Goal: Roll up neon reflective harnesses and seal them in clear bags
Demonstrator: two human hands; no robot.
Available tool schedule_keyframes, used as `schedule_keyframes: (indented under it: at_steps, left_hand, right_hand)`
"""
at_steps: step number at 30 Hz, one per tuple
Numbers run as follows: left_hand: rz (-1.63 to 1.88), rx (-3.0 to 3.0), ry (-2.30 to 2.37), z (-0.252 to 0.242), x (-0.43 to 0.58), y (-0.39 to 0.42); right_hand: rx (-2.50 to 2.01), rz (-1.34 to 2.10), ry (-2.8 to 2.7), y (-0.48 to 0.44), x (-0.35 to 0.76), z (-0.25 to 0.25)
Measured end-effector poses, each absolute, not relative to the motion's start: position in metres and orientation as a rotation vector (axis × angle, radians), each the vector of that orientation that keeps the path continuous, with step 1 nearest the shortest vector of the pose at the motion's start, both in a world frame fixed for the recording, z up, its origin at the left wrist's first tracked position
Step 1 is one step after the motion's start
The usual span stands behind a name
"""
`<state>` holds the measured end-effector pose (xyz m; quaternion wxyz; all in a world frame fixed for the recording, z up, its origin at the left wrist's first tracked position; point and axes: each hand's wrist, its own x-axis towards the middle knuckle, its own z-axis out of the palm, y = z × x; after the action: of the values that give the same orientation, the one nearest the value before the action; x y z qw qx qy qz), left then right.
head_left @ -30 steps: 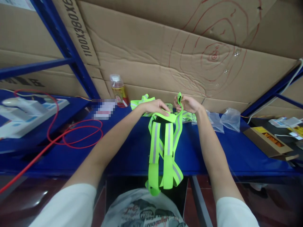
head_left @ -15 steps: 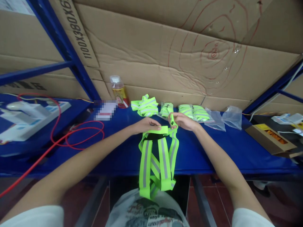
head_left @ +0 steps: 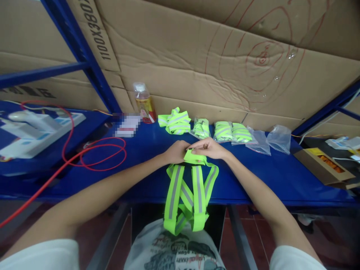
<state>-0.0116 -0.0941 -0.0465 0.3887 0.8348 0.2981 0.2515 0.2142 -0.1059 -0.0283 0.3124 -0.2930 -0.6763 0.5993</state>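
Note:
A neon-yellow reflective harness (head_left: 199, 192) with grey stripes hangs from both hands over the table's front edge, its lower loops reaching my lap. My left hand (head_left: 177, 152) is closed on the left end of its top band. My right hand (head_left: 207, 148) pinches the same band from above, fingertips close to the left hand. The band is folded between them, and a small dark piece shows by the fingers. Behind the hands lie a loose bundle of the same strap (head_left: 177, 122) and several bagged harnesses (head_left: 223, 131).
Clear plastic bags (head_left: 278, 139) lie right of the bagged harnesses. A bottle (head_left: 145, 105) stands at the back left, near a pixelated paper (head_left: 128, 125). A red hose (head_left: 84, 152) coils at left beside a white device (head_left: 39, 131). An open cardboard box (head_left: 323, 167) sits at right.
My right hand has moved left and brought its strap end over the top band, so both hands are now close together. The view has shifted slightly.

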Motion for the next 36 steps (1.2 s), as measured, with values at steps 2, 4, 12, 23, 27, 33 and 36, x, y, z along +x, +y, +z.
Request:
schedule_keyframes:
  at_steps: [2,4,12,23,27,33,36]
  left_hand:
    - [0.647,2.179,0.787,-0.045,-0.011,-0.098]
    - [0.697,2.117,0.78,-0.045,-0.011,-0.1]
    - [0.634,1.78,0.684,-0.047,-0.026,-0.081]
    - [0.45,2.111,0.455,-0.035,-0.048,-0.06]
    - [0.374,2.134,0.553,-0.039,-0.051,-0.057]
    - [0.317,2.195,0.611,-0.032,-0.052,-0.063]
    - [0.309,2.191,0.632,-0.027,-0.051,-0.066]
  right_hand:
    - [-0.803,1.604,-1.785,-0.105,0.214,-0.033]
    - [-0.825,1.607,-1.804,-0.105,0.216,-0.035]
    - [-0.923,1.496,-1.885,-0.115,0.214,-0.029]
    - [-0.922,1.391,-2.024,-0.112,0.216,-0.024]
    - [-0.955,1.31,-2.138,-0.112,0.222,-0.022]
    - [-0.985,1.077,-2.278,-0.111,0.221,-0.025]
    - [-1.06,0.952,-2.339,-0.11,0.22,-0.026]
